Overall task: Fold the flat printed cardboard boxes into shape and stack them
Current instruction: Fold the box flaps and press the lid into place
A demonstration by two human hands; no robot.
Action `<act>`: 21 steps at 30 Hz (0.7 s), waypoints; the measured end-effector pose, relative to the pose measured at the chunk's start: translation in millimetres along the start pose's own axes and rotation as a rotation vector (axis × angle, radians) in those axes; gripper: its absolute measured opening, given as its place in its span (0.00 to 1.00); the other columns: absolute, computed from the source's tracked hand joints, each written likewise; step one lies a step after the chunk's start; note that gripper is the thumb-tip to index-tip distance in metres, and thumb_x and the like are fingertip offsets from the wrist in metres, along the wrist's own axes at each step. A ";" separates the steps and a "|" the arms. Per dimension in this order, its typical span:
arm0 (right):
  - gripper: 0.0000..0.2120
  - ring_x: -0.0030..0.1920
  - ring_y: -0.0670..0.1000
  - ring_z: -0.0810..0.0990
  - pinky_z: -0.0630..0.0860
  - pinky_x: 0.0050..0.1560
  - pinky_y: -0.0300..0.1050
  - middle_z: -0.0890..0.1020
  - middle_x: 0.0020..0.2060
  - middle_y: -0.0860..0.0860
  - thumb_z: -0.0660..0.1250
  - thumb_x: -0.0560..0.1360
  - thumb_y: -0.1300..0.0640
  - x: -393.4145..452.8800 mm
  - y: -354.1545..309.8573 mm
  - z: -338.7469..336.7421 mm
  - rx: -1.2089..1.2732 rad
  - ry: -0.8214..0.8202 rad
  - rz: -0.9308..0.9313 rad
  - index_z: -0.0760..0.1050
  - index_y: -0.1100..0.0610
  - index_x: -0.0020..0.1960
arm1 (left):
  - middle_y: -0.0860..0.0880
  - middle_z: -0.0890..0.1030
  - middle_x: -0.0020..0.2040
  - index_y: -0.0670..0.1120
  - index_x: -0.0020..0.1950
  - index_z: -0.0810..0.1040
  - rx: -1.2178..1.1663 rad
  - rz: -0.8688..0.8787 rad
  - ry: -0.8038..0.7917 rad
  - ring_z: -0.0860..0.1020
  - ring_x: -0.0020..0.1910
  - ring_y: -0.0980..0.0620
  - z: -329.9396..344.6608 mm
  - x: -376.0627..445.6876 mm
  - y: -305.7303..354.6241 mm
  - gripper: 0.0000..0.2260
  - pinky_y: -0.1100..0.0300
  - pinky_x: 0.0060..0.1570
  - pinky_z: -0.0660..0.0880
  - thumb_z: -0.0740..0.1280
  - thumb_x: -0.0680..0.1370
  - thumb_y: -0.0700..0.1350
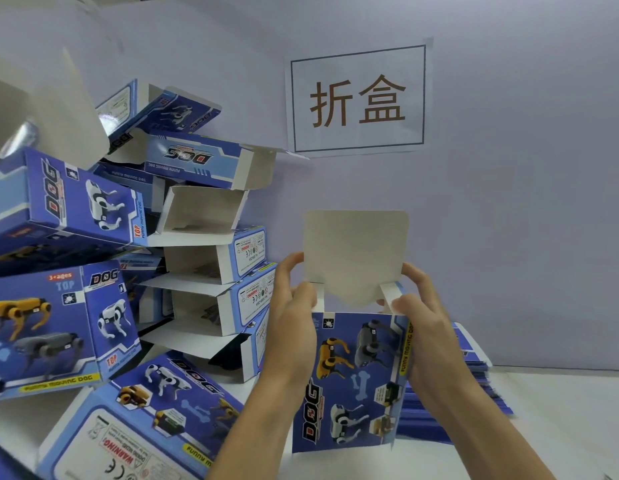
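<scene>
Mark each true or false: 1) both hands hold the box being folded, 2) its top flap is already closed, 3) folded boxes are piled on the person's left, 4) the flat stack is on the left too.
1) True: the left hand and right hand both grip the box at its upper corners.
2) False: the top flap stands upright, open.
3) True: the folded boxes are piled at left.
4) False: the flat stack lies to the right, behind the held box.
</scene>
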State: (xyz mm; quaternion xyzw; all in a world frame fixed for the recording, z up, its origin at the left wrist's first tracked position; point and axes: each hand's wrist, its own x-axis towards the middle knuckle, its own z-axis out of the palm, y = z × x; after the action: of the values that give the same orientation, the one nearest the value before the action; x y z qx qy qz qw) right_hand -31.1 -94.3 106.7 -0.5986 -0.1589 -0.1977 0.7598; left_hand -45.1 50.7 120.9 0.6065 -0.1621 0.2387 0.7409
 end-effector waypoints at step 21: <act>0.15 0.49 0.54 0.86 0.84 0.46 0.51 0.85 0.55 0.50 0.56 0.82 0.47 0.8 -3.0 -12.6 0.159 -0.132 0.074 0.78 0.41 0.63 | 0.47 0.81 0.53 0.68 0.59 0.73 -0.019 -0.115 -0.098 0.85 0.38 0.55 -2.6 -3.7 13.1 0.17 0.59 0.37 0.82 0.55 0.83 0.45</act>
State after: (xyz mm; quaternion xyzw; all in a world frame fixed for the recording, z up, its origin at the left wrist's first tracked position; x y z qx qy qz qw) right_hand -31.8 -107.3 106.7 -0.5537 -0.2017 -0.1166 0.7995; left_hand -55.5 54.7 129.1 0.6188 -0.1654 0.1643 0.7502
